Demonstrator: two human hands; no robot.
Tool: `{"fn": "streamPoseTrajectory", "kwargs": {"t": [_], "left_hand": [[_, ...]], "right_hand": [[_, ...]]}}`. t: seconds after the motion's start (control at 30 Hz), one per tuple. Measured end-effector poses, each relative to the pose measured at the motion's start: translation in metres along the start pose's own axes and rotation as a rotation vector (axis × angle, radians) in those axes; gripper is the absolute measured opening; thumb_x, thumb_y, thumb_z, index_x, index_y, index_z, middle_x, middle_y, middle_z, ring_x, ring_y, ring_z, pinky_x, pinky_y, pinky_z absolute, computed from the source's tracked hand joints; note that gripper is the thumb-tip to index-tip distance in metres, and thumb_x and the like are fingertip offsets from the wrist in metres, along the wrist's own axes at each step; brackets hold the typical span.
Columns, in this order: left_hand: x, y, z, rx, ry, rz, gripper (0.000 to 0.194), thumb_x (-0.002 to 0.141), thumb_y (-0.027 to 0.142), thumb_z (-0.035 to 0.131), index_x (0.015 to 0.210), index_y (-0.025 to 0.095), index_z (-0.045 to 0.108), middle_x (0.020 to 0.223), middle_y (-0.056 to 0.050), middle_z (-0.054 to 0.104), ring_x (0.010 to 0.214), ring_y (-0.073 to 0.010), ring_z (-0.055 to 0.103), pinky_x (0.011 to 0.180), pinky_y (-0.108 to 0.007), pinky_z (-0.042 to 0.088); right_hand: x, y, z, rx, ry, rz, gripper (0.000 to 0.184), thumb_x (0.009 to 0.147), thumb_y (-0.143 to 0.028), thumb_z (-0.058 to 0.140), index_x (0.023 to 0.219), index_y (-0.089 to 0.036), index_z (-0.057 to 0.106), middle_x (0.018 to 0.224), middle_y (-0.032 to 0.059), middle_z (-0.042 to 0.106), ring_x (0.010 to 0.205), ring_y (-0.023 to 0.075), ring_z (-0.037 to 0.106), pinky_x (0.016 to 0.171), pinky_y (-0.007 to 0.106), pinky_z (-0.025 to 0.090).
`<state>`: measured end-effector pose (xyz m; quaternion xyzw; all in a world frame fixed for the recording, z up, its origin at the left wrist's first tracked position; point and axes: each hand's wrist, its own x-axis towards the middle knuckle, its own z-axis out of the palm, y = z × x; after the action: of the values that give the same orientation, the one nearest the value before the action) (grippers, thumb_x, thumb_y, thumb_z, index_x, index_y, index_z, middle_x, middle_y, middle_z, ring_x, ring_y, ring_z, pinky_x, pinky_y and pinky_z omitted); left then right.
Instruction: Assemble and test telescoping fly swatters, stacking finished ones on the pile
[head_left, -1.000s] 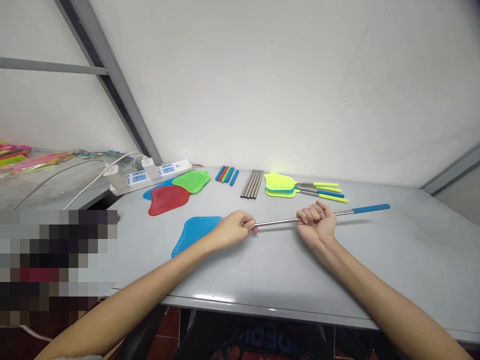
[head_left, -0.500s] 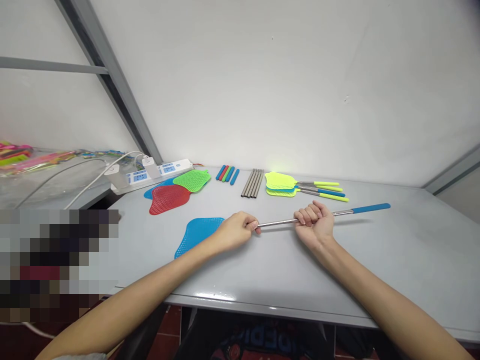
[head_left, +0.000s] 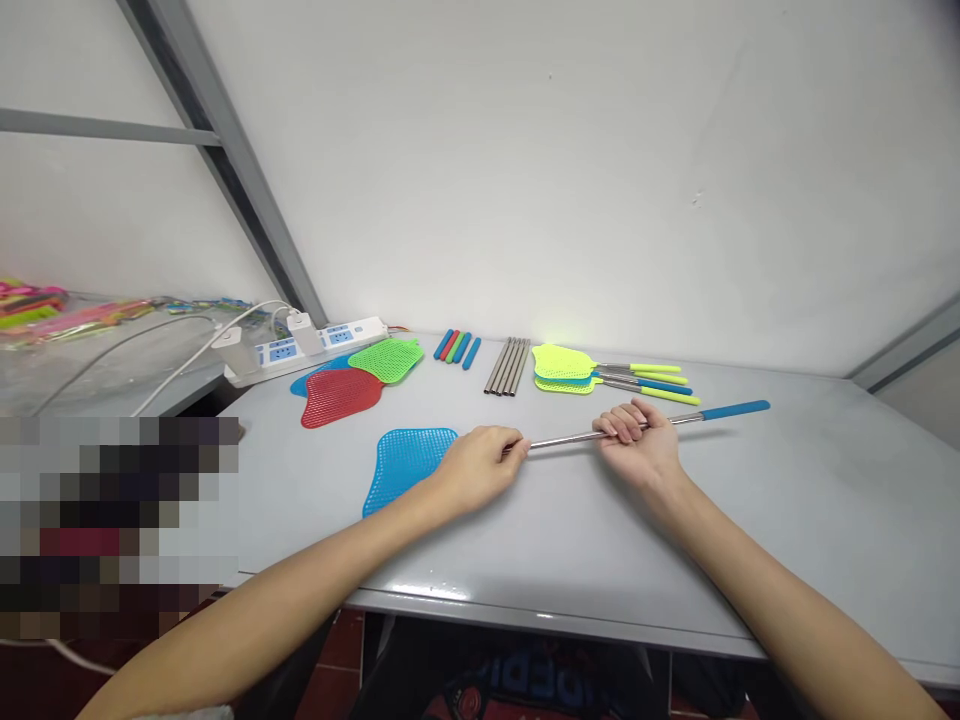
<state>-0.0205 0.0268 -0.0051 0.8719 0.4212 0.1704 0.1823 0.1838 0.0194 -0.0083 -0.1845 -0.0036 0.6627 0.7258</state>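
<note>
A fly swatter with a blue mesh head [head_left: 409, 465], a thin metal rod [head_left: 566, 440] and a blue handle [head_left: 735, 411] lies across my two hands above the table. My left hand [head_left: 484, 468] is closed around the rod close to the head, covering the joint between them. Farther right, my right hand [head_left: 639, 440] is turned palm up, its fingers curled over the rod short of the handle. Behind my hands lies a stack of yellow and blue fly swatters [head_left: 562, 362]. Left of it are several loose metal rods [head_left: 508, 367].
Several coloured handle grips [head_left: 456, 347] lie near the wall. Green [head_left: 386, 360] and red [head_left: 341, 397] mesh heads overlap a blue one, beside a white power strip [head_left: 307, 350] with cables. Bagged colourful items [head_left: 82, 320] lie on the left surface. A blurred-out area covers the lower left.
My left hand has moved slightly right with the blue head, and the handle's end has shifted a little left. Less rod shows between my hands. Both hands keep hold.
</note>
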Motion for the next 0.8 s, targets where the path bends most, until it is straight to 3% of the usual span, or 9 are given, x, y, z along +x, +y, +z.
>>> {"fn": "streamPoseTrajectory", "kwargs": {"t": [0.47, 0.8], "left_hand": [[0.0007, -0.0022, 0.0003, -0.014, -0.009, 0.021, 0.041, 0.082, 0.042, 0.027, 0.074, 0.017, 0.058, 0.069, -0.003, 0.059, 0.063, -0.0136, 0.05, 0.055, -0.023, 0.031], [0.0009, -0.0007, -0.0007, 0.004, -0.025, 0.009, 0.04, 0.082, 0.041, 0.027, 0.075, 0.018, 0.059, 0.07, -0.004, 0.06, 0.065, -0.0149, 0.051, 0.056, -0.024, 0.031]], "right_hand": [[0.0043, 0.0008, -0.0048, -0.152, -0.016, -0.024, 0.031, 0.071, -0.013, 0.035, 0.053, -0.017, 0.01, 0.037, -0.0072, 0.017, 0.032, 0.0058, 0.02, 0.037, 0.019, 0.028], [0.0049, 0.0016, -0.0026, -0.05, 0.086, 0.021, 0.029, 0.067, -0.013, 0.035, 0.052, -0.018, 0.012, 0.036, -0.0073, 0.018, 0.031, 0.0061, 0.02, 0.035, 0.02, 0.026]]}}
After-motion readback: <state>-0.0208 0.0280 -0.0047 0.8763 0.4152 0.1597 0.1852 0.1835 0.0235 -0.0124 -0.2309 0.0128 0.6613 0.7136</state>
